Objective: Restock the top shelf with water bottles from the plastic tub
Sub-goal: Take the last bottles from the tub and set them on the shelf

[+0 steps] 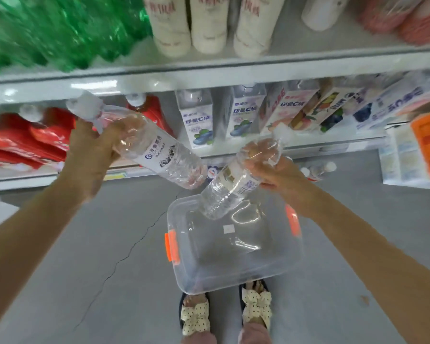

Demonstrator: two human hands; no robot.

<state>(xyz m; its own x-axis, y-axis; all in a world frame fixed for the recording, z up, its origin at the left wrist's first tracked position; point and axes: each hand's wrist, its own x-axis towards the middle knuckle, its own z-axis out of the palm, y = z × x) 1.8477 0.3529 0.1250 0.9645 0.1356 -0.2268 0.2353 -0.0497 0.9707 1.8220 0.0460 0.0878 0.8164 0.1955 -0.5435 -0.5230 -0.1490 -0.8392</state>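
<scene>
My left hand (92,155) grips a clear water bottle (159,155) near its neck, cap pointing up-left and base down-right. My right hand (276,175) grips a second clear water bottle (231,187) near its top, with the base hanging down over the tub. The clear plastic tub (184,276) with orange latches sits on the grey floor in front of my feet and looks empty. Both bottles are held up in front of the shelves, below the white shelf edge (209,75).
Green bottles (55,33) and white bottles (209,23) stand on the shelf above. Red bottles (30,140) and drink cartons (243,115) fill the shelf below. Boxes (412,155) stand at the right. Small bottles (318,170) lie on the floor near the shelf base.
</scene>
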